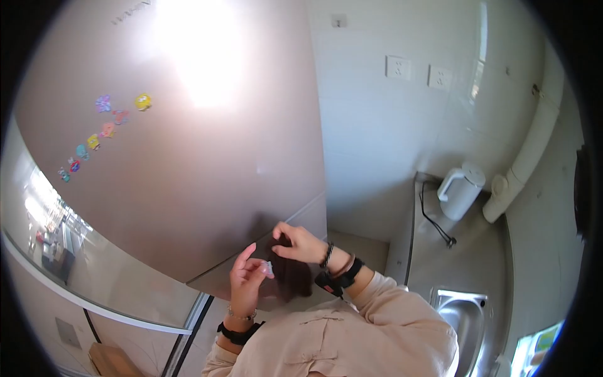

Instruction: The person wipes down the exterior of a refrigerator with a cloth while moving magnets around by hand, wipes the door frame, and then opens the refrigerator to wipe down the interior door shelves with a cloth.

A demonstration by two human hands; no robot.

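My left hand [247,276] pinches a small pale, shiny piece [269,269] between thumb and fingers, with one finger pointing up. What kind of thing it is cannot be made out. To its right, my right hand [300,244] is held with bent fingers and the thumb apart, and nothing shows between them. Both hands are in front of the lower part of a large pinkish-grey refrigerator door [213,182]. Several colourful cartoon magnets [94,141] run in a slanting line up its left side, with a yellow magnet [143,102] at the upper end.
On the right, a metal counter [465,257] bears a white electric kettle [461,191] and a black cord [433,220]. A sink [461,323] is set into it nearer to me. Wall sockets [398,66] and a white pipe [534,147] are behind. A glass partition [119,283] stands at left.
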